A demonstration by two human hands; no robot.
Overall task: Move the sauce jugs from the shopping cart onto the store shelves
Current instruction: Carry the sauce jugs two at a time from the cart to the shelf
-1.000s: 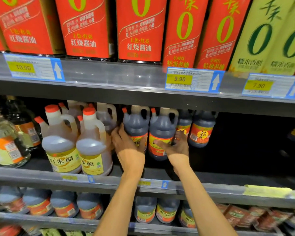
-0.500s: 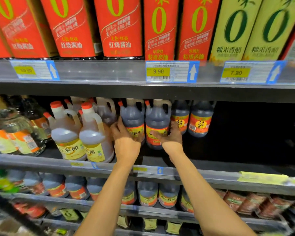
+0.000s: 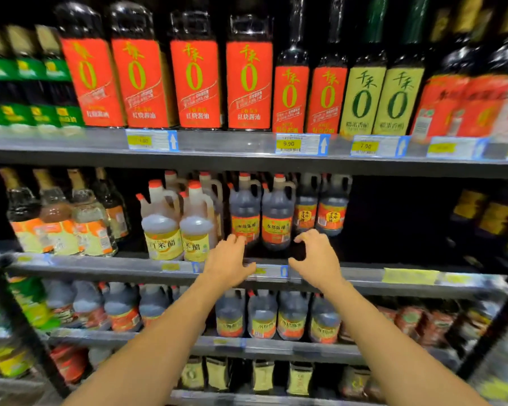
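Partly, left hand [image 3: 228,260] covers one dark jug [image 3: 245,213].

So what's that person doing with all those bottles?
A person is stocking a store shelf with sauce jugs. The left dark jug and the right dark jug stand side by side on the middle shelf, next to the pale vinegar jugs. The left hand and the right hand hover close in front of the two dark jugs, fingers loosely curled, holding nothing.
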